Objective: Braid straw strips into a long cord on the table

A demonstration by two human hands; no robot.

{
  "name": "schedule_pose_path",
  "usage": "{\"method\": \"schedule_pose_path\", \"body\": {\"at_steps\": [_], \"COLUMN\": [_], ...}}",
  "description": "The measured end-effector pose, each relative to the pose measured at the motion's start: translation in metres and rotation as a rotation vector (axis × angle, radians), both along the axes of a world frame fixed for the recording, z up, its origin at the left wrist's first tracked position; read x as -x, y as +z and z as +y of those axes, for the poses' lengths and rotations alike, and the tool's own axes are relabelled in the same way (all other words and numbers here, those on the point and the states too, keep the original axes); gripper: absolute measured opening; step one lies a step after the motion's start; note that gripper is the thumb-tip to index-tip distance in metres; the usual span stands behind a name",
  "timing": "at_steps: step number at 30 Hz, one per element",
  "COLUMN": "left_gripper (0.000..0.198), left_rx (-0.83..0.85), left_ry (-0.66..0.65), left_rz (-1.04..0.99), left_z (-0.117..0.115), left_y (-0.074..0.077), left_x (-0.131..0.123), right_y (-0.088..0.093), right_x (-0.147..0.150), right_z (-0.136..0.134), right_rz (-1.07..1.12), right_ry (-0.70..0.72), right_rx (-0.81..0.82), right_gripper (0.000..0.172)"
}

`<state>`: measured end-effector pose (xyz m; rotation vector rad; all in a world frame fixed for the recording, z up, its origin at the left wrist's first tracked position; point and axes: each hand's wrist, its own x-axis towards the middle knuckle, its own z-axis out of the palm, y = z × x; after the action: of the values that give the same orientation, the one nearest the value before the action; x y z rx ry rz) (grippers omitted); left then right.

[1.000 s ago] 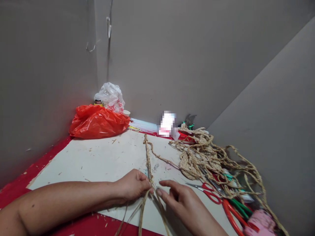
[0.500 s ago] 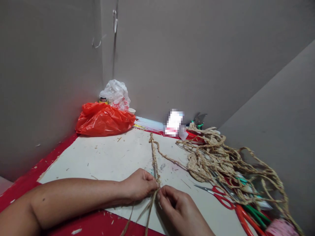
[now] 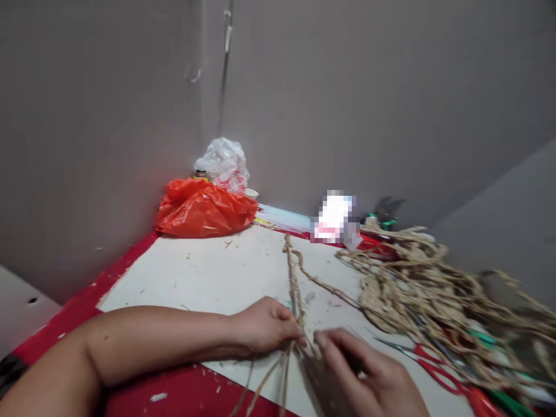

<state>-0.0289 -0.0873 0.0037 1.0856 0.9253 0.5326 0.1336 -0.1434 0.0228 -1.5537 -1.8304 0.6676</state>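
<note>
Head view: red print (image 3: 234, 182) on the white bag (image 3: 222, 157), eleven o'clock, is too blurred to read. Grey walls (image 3: 313, 104) back the red surface (image 3: 167, 385) and its pale sheet (image 3: 226, 269). Left hand (image 3: 267, 325) pinches the braided cord (image 3: 292, 279), which runs toward twelve; right hand (image 3: 369, 366) curls just beside, at three, its hold unclear to me.

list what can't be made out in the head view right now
Head view:
Strands at the pinch: hidden by the left grip
Whether the right grip holds a strand: too blurred
Jar, lower part: hidden behind the red bag
Bright rectangle, its content: blotted out by pixelation
</note>
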Motion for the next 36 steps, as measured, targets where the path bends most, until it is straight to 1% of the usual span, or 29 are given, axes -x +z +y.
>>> {"method": "schedule_pose_path", "body": {"at_steps": [2,3,4,7,9,10,12,14,15,17,19,20,22,24,27,29,30,32,34,36], "left_gripper": [0.015,0.017,0.019,0.024,0.024,0.022,0.017,0.016,0.016,0.016,0.017,0.017,0.018,0.018,0.018,0.019,0.019,0.017,0.015,0.015], "left_rx": [0.032,0.042,0.050,0.059,0.042,0.020,-0.077,-0.225,-0.308,-0.446,-0.528,-0.541,-0.511,-0.393,-0.185,-0.157,-0.190,-0.323,-0.512,-0.660], "left_ry": [-0.062,-0.083,-0.099,-0.135,-0.148,-0.162,-0.231,-0.317,-0.341,-0.343,-0.333,-0.340,-0.378,-0.436,-0.510,-0.508,-0.487,-0.424,-0.357,-0.306], "left_rz": [-0.021,-0.043,-0.073,-0.156,-0.144,-0.120,-0.051,0.066,0.145,0.319,0.426,0.444,0.434,0.394,0.355,0.373,0.406,0.505,0.589,0.612], "left_z": [0.002,0.003,0.003,0.004,0.005,0.006,0.009,0.011,0.012,0.012,0.011,0.010,0.009,0.007,0.003,-0.002,-0.004,-0.010,-0.015,-0.020], "left_y": [0.004,0.007,0.009,0.013,0.012,0.011,0.008,0.006,0.006,0.008,0.013,0.015,0.021,0.025,0.031,0.032,0.032,0.031,0.029,0.025], "left_x": [0.002,0.002,0.002,0.001,0.001,0.001,0.003,0.007,0.008,0.011,0.013,0.014,0.015,0.016,0.015,0.014,0.013,0.011,0.008,0.005], "right_y": [0.005,0.005,0.003,-0.008,-0.014,-0.017,-0.020,-0.021,-0.021,-0.022,-0.024,-0.024,-0.026,-0.026,-0.026,-0.026,-0.026,-0.026,-0.026,-0.027], "right_x": [-0.004,-0.004,-0.003,0.004,0.006,0.006,0.004,0.001,0.001,0.004,0.009,0.012,0.018,0.024,0.029,0.032,0.033,0.035,0.037,0.038], "right_z": [0.005,0.008,0.010,0.013,0.015,0.017,0.021,0.026,0.027,0.028,0.026,0.024,0.020,0.016,0.012,0.011,0.010,0.009,0.007,0.006], "right_rz": [0.133,0.216,0.305,0.529,0.609,0.614,0.553,0.473,0.459,0.509,0.597,0.634,0.681,0.723,0.810,0.874,0.903,0.956,0.998,1.035], "right_ry": [-0.169,-0.199,-0.183,-0.001,0.069,0.087,0.139,0.201,0.213,0.181,0.094,0.045,-0.039,-0.084,-0.103,-0.101,-0.098,-0.090,-0.085,-0.085], "right_rx": [0.028,0.079,0.154,0.446,0.564,0.576,0.543,0.531,0.545,0.590,0.615,0.620,0.621,0.621,0.630,0.663,0.684,0.711,0.703,0.675], "right_gripper": [0.038,0.043,0.046,0.043,0.042,0.043,0.045,0.047,0.047,0.047,0.046,0.045,0.042,0.039,0.040,0.044,0.045,0.045,0.044,0.042]}}
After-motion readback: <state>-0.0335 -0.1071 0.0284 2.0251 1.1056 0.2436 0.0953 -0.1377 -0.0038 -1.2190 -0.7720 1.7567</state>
